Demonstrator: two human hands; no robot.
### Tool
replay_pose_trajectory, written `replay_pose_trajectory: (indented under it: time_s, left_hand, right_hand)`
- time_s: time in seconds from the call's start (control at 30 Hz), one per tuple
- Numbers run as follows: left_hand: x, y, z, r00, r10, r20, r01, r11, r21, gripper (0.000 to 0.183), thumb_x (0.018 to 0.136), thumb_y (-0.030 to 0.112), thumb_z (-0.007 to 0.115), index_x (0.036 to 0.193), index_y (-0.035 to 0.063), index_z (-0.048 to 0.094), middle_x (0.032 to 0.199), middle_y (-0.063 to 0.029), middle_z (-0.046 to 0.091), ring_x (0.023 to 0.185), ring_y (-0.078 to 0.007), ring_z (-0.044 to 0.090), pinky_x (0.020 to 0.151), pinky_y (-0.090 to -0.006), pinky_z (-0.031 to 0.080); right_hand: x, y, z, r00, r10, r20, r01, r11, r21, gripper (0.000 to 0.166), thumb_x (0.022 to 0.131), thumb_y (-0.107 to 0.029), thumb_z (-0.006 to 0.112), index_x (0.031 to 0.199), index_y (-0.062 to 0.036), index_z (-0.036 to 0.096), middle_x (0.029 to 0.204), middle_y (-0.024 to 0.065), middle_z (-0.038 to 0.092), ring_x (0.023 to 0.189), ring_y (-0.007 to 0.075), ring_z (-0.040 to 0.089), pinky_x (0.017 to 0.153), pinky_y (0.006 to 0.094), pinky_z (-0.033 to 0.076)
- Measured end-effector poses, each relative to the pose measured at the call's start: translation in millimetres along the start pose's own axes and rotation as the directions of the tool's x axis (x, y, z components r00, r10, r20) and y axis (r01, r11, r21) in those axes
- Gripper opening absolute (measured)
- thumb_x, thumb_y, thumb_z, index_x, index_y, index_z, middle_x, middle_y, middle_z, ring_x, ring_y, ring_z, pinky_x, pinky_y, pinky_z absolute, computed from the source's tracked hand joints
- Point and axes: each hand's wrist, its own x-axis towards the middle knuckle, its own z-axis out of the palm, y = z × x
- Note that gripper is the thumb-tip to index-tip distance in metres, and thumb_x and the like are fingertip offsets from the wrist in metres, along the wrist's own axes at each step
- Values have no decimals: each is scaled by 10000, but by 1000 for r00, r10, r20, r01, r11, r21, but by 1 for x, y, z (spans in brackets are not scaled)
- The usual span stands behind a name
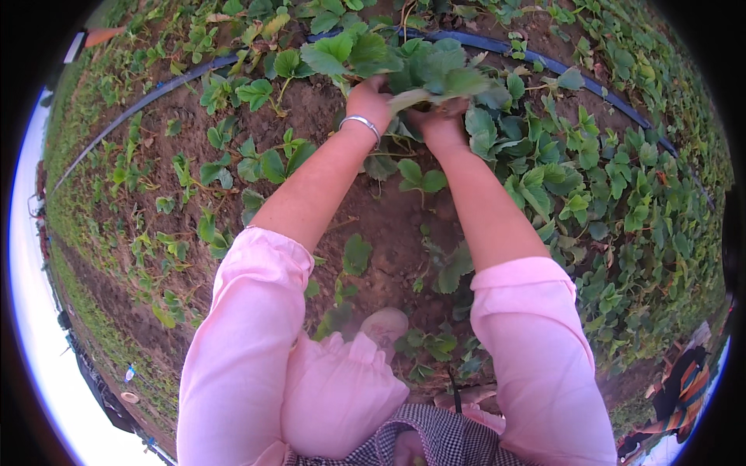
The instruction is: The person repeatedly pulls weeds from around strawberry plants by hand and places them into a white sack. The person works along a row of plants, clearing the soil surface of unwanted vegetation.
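Both my hands reach into a leafy strawberry plant at the top middle. My left hand, with a silver bangle at its wrist, is at the plant's left side, its fingers partly behind the leaves. Close by on the right, my right hand is among the stems under the leaves. The leaves hide most of the fingers of both hands, so what they grip cannot be told. Brown soil and small strawberry plants lie below and between my forearms.
A dark drip hose curves across the bed beyond the plant. Dense strawberry plants grow on the right, sparser ones on the left. Another person's arm shows at upper left; a person in striped clothing is at lower right.
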Motion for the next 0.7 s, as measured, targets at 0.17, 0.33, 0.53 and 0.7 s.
replay_pose_trajectory:
  time_s: [0.17,0.33,0.53,0.7]
  left_hand:
    - [21,-68,-5,975,58,-212,-72,996,-61,266,708,187,634,928,39,646,837,-174,643,759,-294,623,709,-343,469]
    - [16,-51,1,981,-189,-49,180,972,-148,212,739,167,592,871,13,650,849,-148,646,806,-254,613,719,-321,465]
    - [8,-18,7,997,35,-61,-43,991,-123,263,738,178,611,920,-10,626,891,-133,649,810,-264,616,744,-325,471]
    - [21,-4,13,963,-267,38,243,799,-549,212,742,70,621,898,-71,597,852,-100,654,728,-174,627,655,-273,495]
  right_hand:
    - [18,-13,4,996,44,-73,-39,996,76,246,832,-125,518,1053,-18,507,1041,106,559,815,236,604,652,341,533]
    - [45,-22,-28,945,237,-223,-187,956,225,257,847,-122,486,1082,-17,476,1078,116,542,816,255,607,621,352,548]
    - [61,-48,-67,924,362,-128,-262,839,477,237,873,-98,462,1098,-24,452,1069,109,533,790,228,604,591,345,561]
    - [22,-45,-44,955,295,37,-293,913,284,255,843,-123,520,1083,-39,507,1031,83,557,853,195,568,606,316,528]
